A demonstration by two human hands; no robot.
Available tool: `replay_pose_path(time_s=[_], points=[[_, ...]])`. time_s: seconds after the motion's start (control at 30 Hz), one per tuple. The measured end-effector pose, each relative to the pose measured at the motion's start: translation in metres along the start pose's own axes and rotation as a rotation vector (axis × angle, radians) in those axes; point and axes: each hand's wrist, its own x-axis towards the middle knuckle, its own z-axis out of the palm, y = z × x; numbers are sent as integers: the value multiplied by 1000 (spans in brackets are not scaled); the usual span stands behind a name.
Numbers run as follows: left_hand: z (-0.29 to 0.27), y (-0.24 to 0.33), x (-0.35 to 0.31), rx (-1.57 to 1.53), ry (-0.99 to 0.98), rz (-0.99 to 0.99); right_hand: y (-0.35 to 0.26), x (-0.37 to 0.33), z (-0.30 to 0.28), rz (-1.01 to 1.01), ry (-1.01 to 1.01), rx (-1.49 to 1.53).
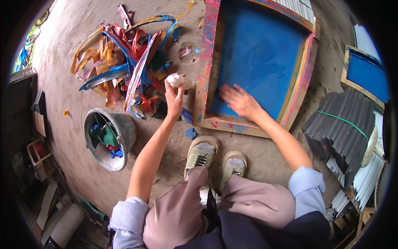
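Observation:
My left hand [174,97] is closed round a small white object [179,80] with a rounded top, likely a bottle, held above the floor just left of a screen-printing frame [202,83]. The frame is wooden, smeared with red, pink and blue ink, with a blue mesh [265,54] stretched across it. Over the mesh's lower left part, my right hand [240,102] is spread with fingers stretched out, touching or nearly touching the surface. Its fingertips are slightly blurred, and nothing shows in it. Darker, wet-looking patches mark the middle of the mesh.
A pile of torn, ink-stained strips [124,62] lies on the concrete floor at left. Below it stands a grey bucket [128,128] with coloured rags. At right are a bundle of dark strips [338,128] tied with green cord, and another blue-meshed frame [367,74].

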Motion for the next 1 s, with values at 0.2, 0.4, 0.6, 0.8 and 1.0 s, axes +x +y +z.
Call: replay_pose_path(time_s=[0.2,0.4,0.6,0.8,1.0], points=[[-24,8,26,-322,-104,-209,64,31,-47,158,8,-286],[-21,2,26,-21,-106,-53,32,30,-24,200,-17,-323],[-15,16,15,225,-27,188,38,-26,-28,-240,-146,-30],[30,40,3,532,41,570,97,4,-51,556,420,-225],[74,34,-1,869,-187,582,1,-18,-18,-155,-161,69]])
